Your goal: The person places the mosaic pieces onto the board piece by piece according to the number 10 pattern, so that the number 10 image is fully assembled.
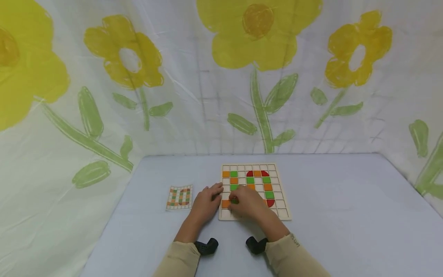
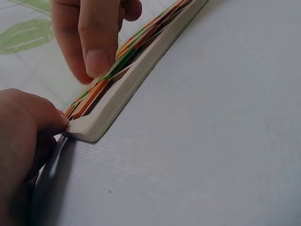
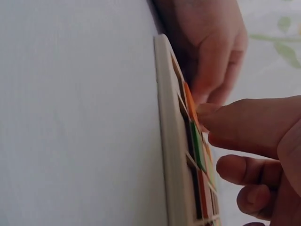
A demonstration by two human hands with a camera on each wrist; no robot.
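Observation:
A pale wooden grid board (image 1: 282, 213) lies on the table with orange, green and red tiles in several of its squares. My left hand (image 1: 206, 202) is at the board's left edge, its fingertips touching the rim near the front corner. Over the lower left squares is my right hand (image 1: 250, 201), with its fingertips close above a green tile (image 2: 123, 63). Beside that tile lies an orange tile (image 1: 225, 204) in the leftmost column. I see no piece held between the right fingers. The right hand hides some of the middle squares.
A small printed pattern card (image 1: 179, 197) with a coloured grid lies left of the board. Black wrist devices (image 1: 256, 245) show below both hands. The white table (image 1: 339, 215) reaches back to a curtain (image 1: 221, 127) painted with yellow flowers.

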